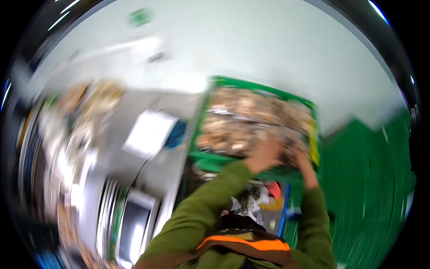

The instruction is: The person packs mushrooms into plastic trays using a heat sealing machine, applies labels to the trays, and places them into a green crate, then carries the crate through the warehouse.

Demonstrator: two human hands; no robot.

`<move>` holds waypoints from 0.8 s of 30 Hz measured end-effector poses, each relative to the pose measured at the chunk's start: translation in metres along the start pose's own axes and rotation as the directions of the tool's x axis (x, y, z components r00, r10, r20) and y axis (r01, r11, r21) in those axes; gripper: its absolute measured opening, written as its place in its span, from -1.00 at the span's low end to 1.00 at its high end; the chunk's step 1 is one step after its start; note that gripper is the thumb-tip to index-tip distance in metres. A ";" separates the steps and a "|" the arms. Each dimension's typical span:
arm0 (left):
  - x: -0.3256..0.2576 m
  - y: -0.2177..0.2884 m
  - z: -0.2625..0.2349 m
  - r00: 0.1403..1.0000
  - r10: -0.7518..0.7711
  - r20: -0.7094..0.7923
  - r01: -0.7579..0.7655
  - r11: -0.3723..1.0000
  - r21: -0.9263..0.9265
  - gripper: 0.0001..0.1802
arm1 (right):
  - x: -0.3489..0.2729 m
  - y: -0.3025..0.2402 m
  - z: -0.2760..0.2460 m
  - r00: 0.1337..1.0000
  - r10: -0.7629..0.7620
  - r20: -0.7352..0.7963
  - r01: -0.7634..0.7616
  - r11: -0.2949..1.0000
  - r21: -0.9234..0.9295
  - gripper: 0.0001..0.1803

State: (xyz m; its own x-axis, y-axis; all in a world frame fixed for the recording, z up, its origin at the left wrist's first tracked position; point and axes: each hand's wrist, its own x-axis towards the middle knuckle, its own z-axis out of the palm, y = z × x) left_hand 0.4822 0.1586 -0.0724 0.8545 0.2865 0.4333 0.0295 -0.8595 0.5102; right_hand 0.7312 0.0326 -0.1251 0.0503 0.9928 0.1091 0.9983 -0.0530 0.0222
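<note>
green sleeves (215, 190) reach forward to a green crate (208, 161) filled with rows of brownish, clear-wrapped packs (244, 103). the person's left hand (265, 154) is over the packs by the crate's near edge, right of its middle; the right hand (303, 162) is just beside it, toward the near right corner. both are blurred, so whether the fingers pinch a pack or only touch it cannot be told. left of the crate, a white sheet (150, 133) lies on a grey table (123, 114), next to a blue item (176, 135). between the forearms, below the crate, a red item (273, 189) shows.
</note>
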 end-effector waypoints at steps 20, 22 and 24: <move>-0.747 0.228 -0.244 -0.786 -0.128 -0.605 0.403 0.635 -0.659 -0.80 | 0.084 -0.832 -0.139 0.654 -0.753 -0.067 0.137 0.031 0.990 -0.79; -0.824 0.235 -0.264 -0.839 -0.101 -0.535 0.401 0.549 -0.733 -0.74 | 0.077 -0.934 -0.147 0.545 -0.838 -0.023 0.090 0.031 0.995 -0.75; -0.895 0.223 -0.288 -0.857 -0.134 -0.497 0.373 0.504 -0.779 -0.68 | 0.076 -1.029 -0.137 0.444 -0.892 0.083 0.022 0.103 0.994 -0.73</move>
State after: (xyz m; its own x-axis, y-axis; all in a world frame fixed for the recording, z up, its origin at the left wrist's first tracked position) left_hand -0.4257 -0.1678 -0.1322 -0.9943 0.0801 -0.0710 -0.0710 0.0036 0.9975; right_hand -0.2966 0.1477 -0.0040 -0.8660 0.4971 -0.0537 0.1317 0.1232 -0.9836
